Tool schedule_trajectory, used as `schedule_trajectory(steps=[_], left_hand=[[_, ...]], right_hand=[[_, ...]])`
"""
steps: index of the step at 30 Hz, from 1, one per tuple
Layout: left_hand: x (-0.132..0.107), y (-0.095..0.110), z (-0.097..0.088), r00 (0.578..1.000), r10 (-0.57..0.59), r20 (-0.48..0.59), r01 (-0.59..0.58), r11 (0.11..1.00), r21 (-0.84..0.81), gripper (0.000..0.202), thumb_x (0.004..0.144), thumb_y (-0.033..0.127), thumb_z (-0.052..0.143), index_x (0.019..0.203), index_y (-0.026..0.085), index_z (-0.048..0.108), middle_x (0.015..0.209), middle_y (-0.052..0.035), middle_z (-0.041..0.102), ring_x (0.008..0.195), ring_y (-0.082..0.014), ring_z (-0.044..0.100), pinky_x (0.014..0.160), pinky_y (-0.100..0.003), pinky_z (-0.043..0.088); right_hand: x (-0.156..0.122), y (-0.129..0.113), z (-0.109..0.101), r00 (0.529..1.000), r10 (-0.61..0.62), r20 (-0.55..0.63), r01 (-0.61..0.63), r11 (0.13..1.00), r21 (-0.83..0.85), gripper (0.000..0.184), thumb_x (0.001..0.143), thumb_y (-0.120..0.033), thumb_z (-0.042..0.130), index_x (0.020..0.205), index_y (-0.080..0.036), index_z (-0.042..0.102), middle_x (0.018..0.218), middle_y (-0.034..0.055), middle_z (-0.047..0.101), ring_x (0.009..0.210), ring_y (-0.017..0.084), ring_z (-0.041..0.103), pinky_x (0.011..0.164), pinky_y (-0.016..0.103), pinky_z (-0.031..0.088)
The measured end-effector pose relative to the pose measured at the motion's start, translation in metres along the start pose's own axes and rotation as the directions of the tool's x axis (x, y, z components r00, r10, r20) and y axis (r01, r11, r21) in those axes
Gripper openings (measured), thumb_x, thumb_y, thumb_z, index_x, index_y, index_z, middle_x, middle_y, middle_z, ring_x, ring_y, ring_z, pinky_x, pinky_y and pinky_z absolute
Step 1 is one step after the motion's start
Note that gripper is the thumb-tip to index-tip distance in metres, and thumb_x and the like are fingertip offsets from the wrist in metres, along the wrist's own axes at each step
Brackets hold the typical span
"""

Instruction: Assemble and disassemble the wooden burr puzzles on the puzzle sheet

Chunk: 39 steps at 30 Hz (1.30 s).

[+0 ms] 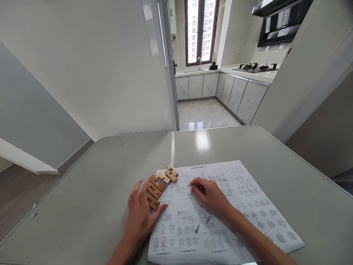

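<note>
My left hand lies with its fingers apart around the near end of a row of wooden puzzle pieces. Its fingertips touch or nearly touch a dark brown slotted piece, and the thumb rests by the sheet's left edge. Beyond that piece come another slotted brown piece, a notched brown piece and several lighter pieces on the sheet's corner. My right hand is closed, fingers curled, its fingertips at a printed diagram on the paper sheet. Nothing shows in it.
The sheet lies on a grey table with a seam down its middle. A small green scrap is near the left edge. Past the table are a white wall panel, a kitchen counter and a gas stove.
</note>
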State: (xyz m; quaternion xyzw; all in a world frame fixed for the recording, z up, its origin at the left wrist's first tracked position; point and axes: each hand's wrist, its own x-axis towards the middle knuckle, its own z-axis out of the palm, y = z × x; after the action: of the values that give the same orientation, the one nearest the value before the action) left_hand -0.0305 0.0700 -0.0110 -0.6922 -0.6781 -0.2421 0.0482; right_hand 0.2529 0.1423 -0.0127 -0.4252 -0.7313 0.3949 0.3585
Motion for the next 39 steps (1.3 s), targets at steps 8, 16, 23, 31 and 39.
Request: schedule_trajectory(steps=[8, 16, 23, 31, 39], left_hand=[[0.017, -0.031, -0.001, 0.974, -0.018, 0.225, 0.066, 0.976, -0.207, 0.108, 0.079, 0.061, 0.077, 0.159, 0.033, 0.009, 0.168, -0.0176, 0.021, 0.151, -0.0407, 0.034, 0.111, -0.059, 0.047], [0.032, -0.034, -0.014, 0.947, 0.153, 0.284, -0.041, 0.93, -0.365, 0.097, 0.086, 0.05, 0.076, 0.158, 0.036, 0.014, 0.169, -0.0152, 0.016, 0.155, -0.0376, 0.028, 0.117, -0.057, 0.041], [0.035, -0.025, -0.007, 0.96, 0.124, 0.251, -0.053, 0.961, -0.272, 0.093, 0.084, 0.054, 0.075, 0.157, 0.03, 0.022, 0.16, -0.0155, 0.035, 0.146, -0.0373, 0.041, 0.115, -0.056, 0.043], [0.039, -0.01, 0.006, 0.989, 0.019, 0.144, -0.003, 0.994, -0.108, 0.079, 0.082, 0.061, 0.071, 0.144, 0.023, 0.042, 0.138, -0.0141, 0.057, 0.13, -0.0378, 0.052, 0.108, -0.058, 0.043], [0.038, -0.009, 0.005, 0.991, -0.038, 0.132, 0.047, 0.996, -0.071, 0.072, 0.086, 0.061, 0.066, 0.143, 0.022, 0.044, 0.133, -0.0126, 0.06, 0.125, -0.0354, 0.055, 0.106, -0.056, 0.045]], right_hand=[[0.0, 0.001, 0.0, 1.0, -0.002, -0.004, 0.002, 1.0, -0.027, 0.016, 0.1, -0.026, 0.052, 0.094, -0.025, 0.067, 0.087, 0.0016, 0.074, 0.075, 0.019, 0.066, 0.071, 0.033, 0.05], [0.002, 0.001, 0.0, 1.0, -0.011, -0.007, 0.011, 0.999, -0.044, 0.017, 0.1, -0.027, 0.052, 0.095, -0.025, 0.068, 0.087, 0.0021, 0.074, 0.075, 0.019, 0.066, 0.07, 0.032, 0.049], [0.0, 0.002, 0.0, 1.0, -0.015, 0.007, 0.015, 1.0, -0.013, 0.017, 0.1, -0.027, 0.051, 0.094, -0.025, 0.066, 0.087, 0.0017, 0.074, 0.075, 0.019, 0.066, 0.07, 0.032, 0.051], [0.001, 0.003, -0.001, 1.0, -0.004, 0.005, 0.004, 1.0, -0.016, 0.016, 0.1, -0.027, 0.052, 0.094, -0.025, 0.067, 0.086, 0.0011, 0.073, 0.074, 0.018, 0.065, 0.069, 0.032, 0.05], [0.002, 0.002, -0.002, 1.0, 0.003, 0.007, -0.003, 1.0, -0.03, 0.017, 0.1, -0.029, 0.052, 0.094, -0.024, 0.067, 0.086, 0.0021, 0.074, 0.075, 0.018, 0.066, 0.071, 0.033, 0.052]])
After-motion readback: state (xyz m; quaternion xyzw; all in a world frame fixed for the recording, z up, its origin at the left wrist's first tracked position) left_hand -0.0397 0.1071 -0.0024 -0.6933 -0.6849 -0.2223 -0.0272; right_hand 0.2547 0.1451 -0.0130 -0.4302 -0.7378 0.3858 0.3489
